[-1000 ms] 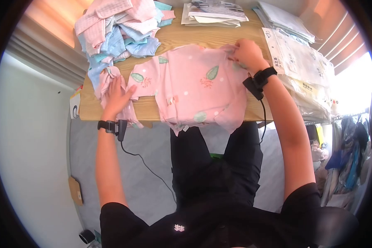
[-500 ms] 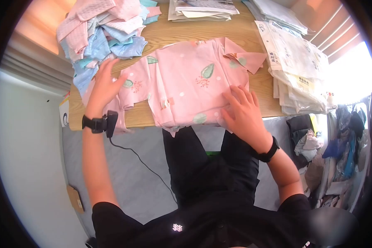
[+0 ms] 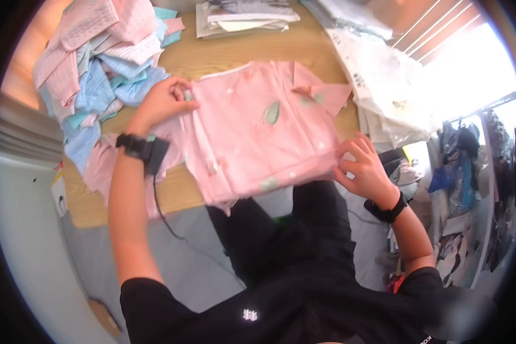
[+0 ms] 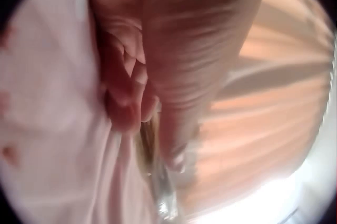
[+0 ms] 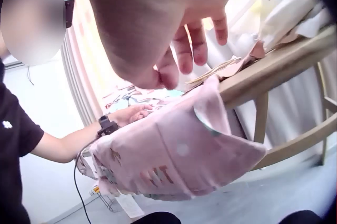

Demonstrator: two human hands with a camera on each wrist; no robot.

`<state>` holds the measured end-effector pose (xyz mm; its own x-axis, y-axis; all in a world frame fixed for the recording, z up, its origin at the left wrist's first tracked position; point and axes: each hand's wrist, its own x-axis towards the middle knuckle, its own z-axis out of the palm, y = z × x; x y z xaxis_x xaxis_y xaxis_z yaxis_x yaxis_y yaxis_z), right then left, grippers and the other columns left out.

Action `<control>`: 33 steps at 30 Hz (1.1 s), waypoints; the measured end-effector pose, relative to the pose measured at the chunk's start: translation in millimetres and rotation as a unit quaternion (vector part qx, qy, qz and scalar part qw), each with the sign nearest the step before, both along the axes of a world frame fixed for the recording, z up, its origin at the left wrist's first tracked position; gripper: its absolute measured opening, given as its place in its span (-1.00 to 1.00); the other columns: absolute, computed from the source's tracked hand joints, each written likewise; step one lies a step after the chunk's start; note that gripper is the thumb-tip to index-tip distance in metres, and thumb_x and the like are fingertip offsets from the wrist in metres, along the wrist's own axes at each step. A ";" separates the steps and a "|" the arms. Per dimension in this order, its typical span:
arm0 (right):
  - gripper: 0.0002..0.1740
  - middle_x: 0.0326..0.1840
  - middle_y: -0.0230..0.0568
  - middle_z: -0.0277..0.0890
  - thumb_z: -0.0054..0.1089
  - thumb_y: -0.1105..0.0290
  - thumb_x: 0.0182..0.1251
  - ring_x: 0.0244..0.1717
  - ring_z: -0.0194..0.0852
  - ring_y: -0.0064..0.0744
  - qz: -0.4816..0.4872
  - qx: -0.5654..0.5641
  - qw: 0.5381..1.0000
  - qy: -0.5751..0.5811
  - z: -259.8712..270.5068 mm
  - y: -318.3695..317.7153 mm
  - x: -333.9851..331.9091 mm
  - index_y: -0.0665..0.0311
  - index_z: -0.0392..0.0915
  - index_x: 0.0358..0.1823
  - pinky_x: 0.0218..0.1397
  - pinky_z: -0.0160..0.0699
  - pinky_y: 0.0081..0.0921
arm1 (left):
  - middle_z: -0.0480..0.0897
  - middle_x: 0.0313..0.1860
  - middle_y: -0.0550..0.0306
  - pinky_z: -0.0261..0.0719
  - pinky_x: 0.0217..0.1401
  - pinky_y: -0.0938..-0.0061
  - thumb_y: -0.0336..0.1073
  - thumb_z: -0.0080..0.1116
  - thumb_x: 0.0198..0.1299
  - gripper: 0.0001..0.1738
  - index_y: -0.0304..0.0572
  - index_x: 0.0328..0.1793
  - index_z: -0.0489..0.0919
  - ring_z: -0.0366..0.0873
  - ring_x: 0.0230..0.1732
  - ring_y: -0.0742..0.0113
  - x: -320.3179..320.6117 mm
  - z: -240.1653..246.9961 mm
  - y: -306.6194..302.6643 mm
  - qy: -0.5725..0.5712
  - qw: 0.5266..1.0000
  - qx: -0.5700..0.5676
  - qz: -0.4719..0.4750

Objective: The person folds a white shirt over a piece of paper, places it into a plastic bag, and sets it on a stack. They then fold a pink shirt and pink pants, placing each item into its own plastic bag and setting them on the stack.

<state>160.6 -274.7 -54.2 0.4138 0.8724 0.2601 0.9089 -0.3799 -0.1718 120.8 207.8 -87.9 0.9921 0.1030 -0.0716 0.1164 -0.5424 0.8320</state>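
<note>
A pink garment [image 3: 252, 132] printed with green leaves lies on the table, its front edge hanging over the side. My left hand [image 3: 163, 106] pinches its left side near the top; in the left wrist view, curled fingers [image 4: 124, 113] lie against pink cloth. At the lower right corner, my right hand [image 3: 364, 172] pinches the edge between thumb and index finger. The right wrist view shows the right hand [image 5: 163, 29] over the hanging cloth [image 5: 174, 155]. A pointed flap [image 3: 332, 97] sticks out at the upper right. More pink cloth [image 3: 100, 166] lies under my left forearm.
Pink and blue clothes [image 3: 94, 69] are heaped at the back left of the wooden table [image 3: 183, 54]. Flat packets [image 3: 249, 26] lie at the back, and plastic bags [image 3: 384, 97] along the right side. Hanging items [image 3: 461, 155] are beyond, at the right.
My right hand went from the upper right corner down to the lower right one, leaving the flap sticking out. My left hand moved up from the cloth at the left to the garment's side.
</note>
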 end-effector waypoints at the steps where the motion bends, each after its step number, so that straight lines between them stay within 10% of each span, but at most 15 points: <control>1: -0.87 -0.19 -0.27 0.52 0.40 0.46 0.00 -0.12 0.49 -0.18 -0.020 0.038 0.999 -0.006 8.3 5.4 -1.6 0.24 0.57 -0.52 0.19 0.46 -0.12 | 0.59 -0.35 0.35 0.48 -0.29 0.63 -0.17 0.52 0.12 -0.52 -0.23 0.06 0.58 0.52 -0.32 0.60 -1.0 -1.5 1.7 -0.020 0.995 -0.088 0.032; 4: -0.87 -0.12 -0.20 0.56 0.34 0.54 0.13 -0.10 0.57 -0.23 -0.044 0.152 0.977 0.145 23.9 45.0 2.8 0.29 0.59 -0.29 0.02 0.56 -0.31 | 0.58 -0.32 0.37 0.53 -0.28 0.60 -0.16 0.40 0.27 -0.61 -0.20 0.09 0.56 0.54 -0.31 0.58 -8.4 0.6 17.2 -0.054 0.944 -0.315 0.077; 10: -0.64 0.15 -0.09 0.53 0.20 0.46 0.39 0.04 0.59 -0.34 -0.030 0.284 0.693 0.662 42.7 193.8 94.6 0.41 0.45 0.17 0.12 0.63 -0.40 | 0.43 -0.40 0.33 0.39 -0.28 0.55 0.04 0.04 0.49 -0.60 -0.15 0.06 0.54 0.36 -0.39 0.52 -10.7 -14.6 47.9 -0.088 0.850 -0.519 -0.018; 15: -0.39 0.42 0.29 0.22 0.07 0.46 0.43 0.33 0.39 -0.02 -0.092 0.330 0.542 0.767 49.4 281.1 184.9 0.39 0.15 0.46 0.35 0.50 -0.32 | 0.47 -0.36 0.30 0.42 -0.20 0.47 0.03 0.01 0.50 -0.59 -0.17 0.12 0.55 0.40 -0.35 0.48 -9.7 -19.2 51.4 -0.086 0.816 -0.571 -0.027; 17: -0.41 0.46 0.42 0.08 0.09 0.45 0.40 0.38 0.32 0.10 -0.034 0.276 0.686 0.673 6.7 294.9 246.3 0.38 0.14 0.40 0.38 0.48 -0.27 | 0.51 -0.34 0.28 0.44 -0.13 0.43 0.02 0.00 0.51 -0.58 -0.18 0.14 0.54 0.44 -0.32 0.45 -7.8 -19.4 52.6 -0.082 0.807 -0.584 -0.039; 19: -0.48 0.44 0.43 0.02 0.13 0.41 0.37 0.28 0.38 0.11 -0.102 0.388 0.482 0.779 8.7 306.6 244.5 0.33 0.19 0.29 0.28 0.51 -0.25 | 0.51 -0.34 0.27 0.45 -0.11 0.43 0.02 -0.01 0.52 -0.58 -0.19 0.15 0.53 0.44 -0.32 0.44 -8.3 -15.6 50.9 -0.077 0.808 -0.583 -0.037; 22: -0.63 0.20 -0.05 0.33 0.23 0.39 0.34 0.06 0.45 -0.22 -0.208 0.488 0.429 0.731 9.2 313.0 255.5 0.31 0.42 0.12 0.13 0.50 -0.31 | 0.54 -0.32 0.26 0.49 -0.09 0.46 0.01 0.00 0.52 -0.57 -0.22 0.17 0.50 0.46 -0.30 0.45 -8.4 -7.1 46.5 -0.067 0.807 -0.587 -0.028; 25: -0.67 0.09 -0.17 0.40 0.28 0.36 0.31 -0.05 0.46 -0.29 -0.198 0.493 0.562 0.633 -2.7 298.5 271.5 0.25 0.48 0.06 0.07 0.48 -0.35 | 0.59 -0.27 0.24 0.56 -0.08 0.51 -0.01 0.05 0.50 -0.58 -0.23 0.16 0.50 0.52 -0.26 0.48 -8.5 -9.1 47.9 -0.066 0.798 -0.599 -0.031; 33: -0.73 0.08 -0.23 0.58 0.16 0.48 0.44 0.02 0.61 -0.39 -0.082 0.436 0.618 0.649 28.8 171.6 131.0 0.35 0.54 0.12 0.10 0.63 -0.37 | 0.65 -0.18 0.20 0.55 -0.03 0.53 -0.11 0.07 0.47 -0.70 -0.22 0.00 0.57 0.58 -0.18 0.45 -11.0 -14.3 48.9 -0.068 0.856 -0.513 -0.018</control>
<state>291.6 -103.1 -25.4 0.8314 0.5541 -0.0423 -0.2485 0.3026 -0.9201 109.8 256.7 -102.2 0.9996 0.0248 0.0106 -0.0212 0.4794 0.8773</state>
